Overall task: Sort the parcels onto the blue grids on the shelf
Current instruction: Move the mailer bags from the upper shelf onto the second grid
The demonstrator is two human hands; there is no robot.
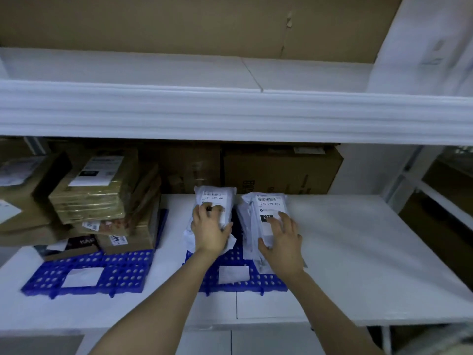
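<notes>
While boxes (pixel 102 190) crowd left grid (pixel 122 278), hands (pixel 210 231) (pixel 282 243) touch parcels (pixel 216 194) (pixel 268 201)

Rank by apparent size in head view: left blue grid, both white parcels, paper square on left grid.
1. left blue grid, though boxes cover its back.
2. right white parcel, left white parcel: alike, both partly covered, unranked.
3. paper square.

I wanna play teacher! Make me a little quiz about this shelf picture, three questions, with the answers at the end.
1. True or false: the left parcel and the right parcel lie on one blue grid.
2. What is stacked on the other blue grid? A) brown boxes B) bottles C) toys
3. Count: of the left hand and the right hand, how many touch a parcel?
Key: 1 true; 2 A; 3 two.
</notes>
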